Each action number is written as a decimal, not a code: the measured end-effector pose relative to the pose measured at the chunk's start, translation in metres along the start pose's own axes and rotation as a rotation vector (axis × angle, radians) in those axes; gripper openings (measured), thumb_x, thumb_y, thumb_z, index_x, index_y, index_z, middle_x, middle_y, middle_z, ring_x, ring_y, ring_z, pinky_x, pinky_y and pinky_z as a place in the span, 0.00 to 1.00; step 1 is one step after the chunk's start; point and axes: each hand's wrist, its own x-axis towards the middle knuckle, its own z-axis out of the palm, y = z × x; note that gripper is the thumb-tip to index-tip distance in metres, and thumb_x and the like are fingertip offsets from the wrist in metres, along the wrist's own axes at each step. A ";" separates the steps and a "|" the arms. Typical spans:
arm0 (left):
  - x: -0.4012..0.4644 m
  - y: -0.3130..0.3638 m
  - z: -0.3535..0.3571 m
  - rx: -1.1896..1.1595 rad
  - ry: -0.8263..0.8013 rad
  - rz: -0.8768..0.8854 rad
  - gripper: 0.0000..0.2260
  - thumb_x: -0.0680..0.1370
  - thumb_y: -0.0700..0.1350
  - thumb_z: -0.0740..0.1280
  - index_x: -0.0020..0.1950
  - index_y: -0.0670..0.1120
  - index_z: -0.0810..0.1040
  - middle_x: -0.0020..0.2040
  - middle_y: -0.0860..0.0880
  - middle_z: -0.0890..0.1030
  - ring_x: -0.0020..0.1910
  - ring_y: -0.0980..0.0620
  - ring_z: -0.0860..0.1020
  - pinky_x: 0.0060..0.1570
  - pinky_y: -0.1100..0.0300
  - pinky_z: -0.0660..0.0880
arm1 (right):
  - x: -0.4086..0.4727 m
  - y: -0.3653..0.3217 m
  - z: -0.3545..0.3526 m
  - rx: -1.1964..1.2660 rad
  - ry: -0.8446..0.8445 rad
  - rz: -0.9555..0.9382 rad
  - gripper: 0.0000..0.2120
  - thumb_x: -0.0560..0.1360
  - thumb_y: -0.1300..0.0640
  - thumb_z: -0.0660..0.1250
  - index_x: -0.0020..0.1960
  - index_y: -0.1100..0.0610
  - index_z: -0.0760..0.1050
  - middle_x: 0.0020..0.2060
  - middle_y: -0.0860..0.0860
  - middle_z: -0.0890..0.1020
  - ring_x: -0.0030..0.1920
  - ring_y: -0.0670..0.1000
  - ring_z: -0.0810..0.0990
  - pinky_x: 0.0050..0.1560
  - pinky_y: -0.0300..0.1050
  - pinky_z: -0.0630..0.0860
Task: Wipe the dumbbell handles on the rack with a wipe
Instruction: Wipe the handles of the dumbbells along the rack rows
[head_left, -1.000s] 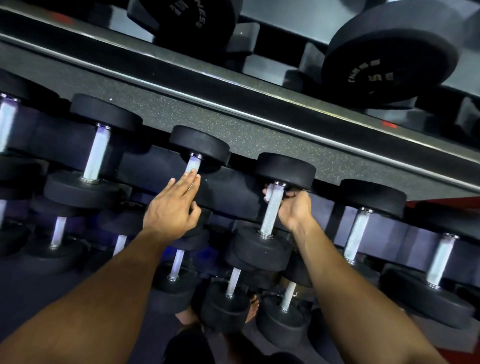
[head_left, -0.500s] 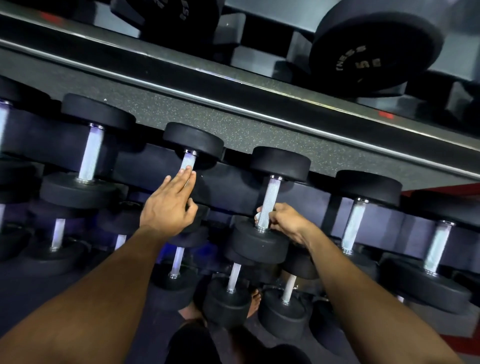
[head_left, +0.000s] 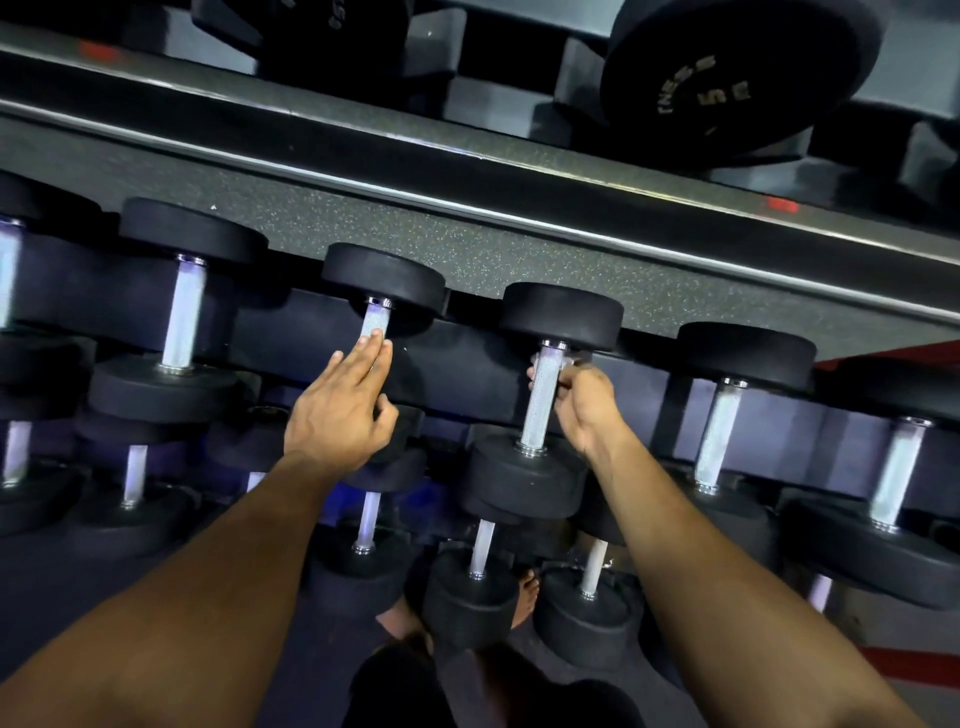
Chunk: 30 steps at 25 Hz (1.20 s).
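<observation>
We see the right hand (head_left: 582, 402) curled round the upper end of a knurled steel dumbbell handle (head_left: 540, 410), just below the far head; a pale scrap at its fingertips is probably the wipe (head_left: 569, 359), though too little shows to be sure. The handle's long axis runs near to far, so we judge the stroke's open travel lies toward us, down to the near head. The left hand (head_left: 340, 410) rests with straight fingers on the neighbouring handle (head_left: 375, 325) to the left and holds nothing. Both dumbbells sit on the dark rack (head_left: 291, 332), in a row continuing left and right, with speckled rubber flooring (head_left: 415, 244) beyond.
</observation>
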 end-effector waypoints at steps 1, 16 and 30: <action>0.000 0.000 0.000 -0.004 -0.003 0.003 0.30 0.75 0.48 0.54 0.77 0.41 0.67 0.78 0.45 0.65 0.77 0.51 0.64 0.76 0.50 0.62 | -0.005 0.005 -0.007 -0.128 -0.048 0.023 0.15 0.74 0.72 0.53 0.47 0.63 0.77 0.41 0.58 0.82 0.41 0.55 0.80 0.52 0.50 0.77; -0.003 -0.001 -0.012 -0.078 -0.071 0.028 0.32 0.75 0.51 0.53 0.76 0.38 0.67 0.76 0.41 0.68 0.76 0.46 0.66 0.76 0.49 0.62 | -0.081 0.034 -0.012 -0.848 0.279 -0.276 0.11 0.75 0.65 0.63 0.51 0.50 0.76 0.42 0.46 0.83 0.43 0.47 0.81 0.48 0.44 0.77; -0.078 -0.174 -0.077 0.006 -0.191 0.117 0.34 0.80 0.61 0.47 0.79 0.39 0.63 0.78 0.42 0.65 0.77 0.45 0.66 0.76 0.43 0.57 | -0.210 0.095 0.096 -0.664 0.182 -0.368 0.15 0.77 0.68 0.64 0.47 0.49 0.81 0.44 0.56 0.85 0.37 0.50 0.83 0.35 0.41 0.80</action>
